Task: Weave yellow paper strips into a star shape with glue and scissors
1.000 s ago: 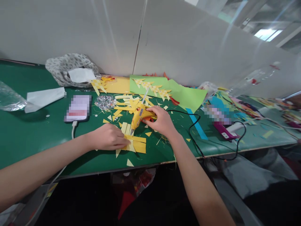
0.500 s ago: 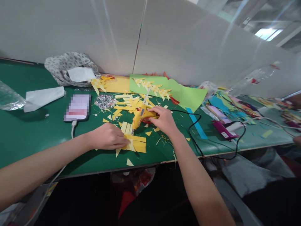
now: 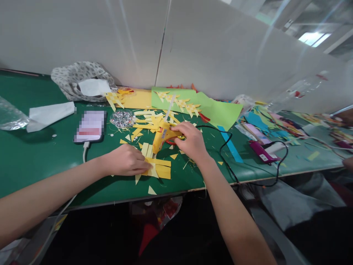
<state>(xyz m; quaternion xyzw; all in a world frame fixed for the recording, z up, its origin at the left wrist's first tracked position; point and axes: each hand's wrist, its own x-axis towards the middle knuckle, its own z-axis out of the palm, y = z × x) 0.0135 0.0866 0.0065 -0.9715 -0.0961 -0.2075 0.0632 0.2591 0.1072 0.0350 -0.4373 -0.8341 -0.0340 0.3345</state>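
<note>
My right hand (image 3: 190,141) is wrapped round the handle of a yellow hot glue gun (image 3: 160,139), whose nozzle points down at woven yellow paper strips (image 3: 163,169). A pale glue stick (image 3: 170,108) juts from the gun's back end. Curled on the left end of those strips, my left hand (image 3: 131,161) presses them to the green table with its fingertips. Pale yellow strips stand out from the far side of the weave. Whether the nozzle touches the paper I cannot tell. Yellow paper scraps (image 3: 150,127) lie heaped behind the gun.
A phone (image 3: 91,125) on a cable lies left, beside a dish of small beads (image 3: 122,119). Finished yellow paper fish (image 3: 179,102) rest on green paper (image 3: 220,110). The gun's black cord (image 3: 224,147) runs right to a purple power strip (image 3: 263,152). A wall stands behind.
The glue gun in my right hand has shifted slightly left and stands a little more upright. My left hand stays on the paper strips.
</note>
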